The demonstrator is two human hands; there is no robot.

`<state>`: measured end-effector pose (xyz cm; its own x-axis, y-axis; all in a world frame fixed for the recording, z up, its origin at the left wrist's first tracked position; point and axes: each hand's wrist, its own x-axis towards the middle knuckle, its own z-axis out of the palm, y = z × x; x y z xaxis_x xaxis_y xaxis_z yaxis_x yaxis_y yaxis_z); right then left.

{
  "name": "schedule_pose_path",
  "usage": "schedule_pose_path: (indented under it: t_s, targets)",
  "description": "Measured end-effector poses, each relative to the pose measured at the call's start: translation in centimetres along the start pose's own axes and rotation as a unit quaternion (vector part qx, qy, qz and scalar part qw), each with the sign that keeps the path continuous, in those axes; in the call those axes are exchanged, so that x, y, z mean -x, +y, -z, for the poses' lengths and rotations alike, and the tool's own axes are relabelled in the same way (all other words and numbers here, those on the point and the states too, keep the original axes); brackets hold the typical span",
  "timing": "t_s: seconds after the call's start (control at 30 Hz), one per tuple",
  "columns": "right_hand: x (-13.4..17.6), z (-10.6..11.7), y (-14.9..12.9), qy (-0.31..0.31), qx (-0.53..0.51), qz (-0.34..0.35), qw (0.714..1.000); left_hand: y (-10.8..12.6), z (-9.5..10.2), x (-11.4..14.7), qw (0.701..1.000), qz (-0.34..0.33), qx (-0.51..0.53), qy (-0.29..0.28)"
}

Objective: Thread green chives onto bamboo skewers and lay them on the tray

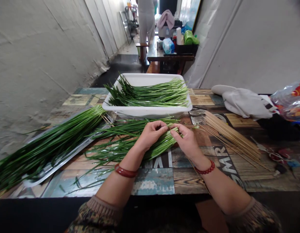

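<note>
Long green garlic chives (116, 147) lie in a loose pile on the table, under and in front of both hands. Over their pale stem ends, my left hand (152, 134) is closed in a pinch, thumb against fingers, at a chive stem. Close beside it, my right hand (187, 140) is also pinched, its fingertips almost touching the left ones. A thin bamboo skewer (197, 173) runs out from beneath the right hand and wrist toward the table's front edge. The fingers partly hide what lies between them.
Behind the hands a white plastic tub (150, 111) holds more chives. At left, a large chive bundle (64, 136) rests on a metal tray (51, 171). Bamboo skewers (232, 136), scissors (266, 149) and grey cloth (244, 98) lie right. A person (146, 22) stands beyond.
</note>
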<state>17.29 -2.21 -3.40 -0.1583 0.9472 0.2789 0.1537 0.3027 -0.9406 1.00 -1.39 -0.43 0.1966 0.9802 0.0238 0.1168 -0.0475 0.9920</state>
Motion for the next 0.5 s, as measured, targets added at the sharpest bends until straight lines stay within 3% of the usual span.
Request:
schedule_pose_path:
  t_s: [0.5]
  targets:
    - [0.04,0.09,-0.39,-0.005,0.025,0.012,1.0,-0.54,0.08,0.12,0.997,0.036,0.061,0.022]
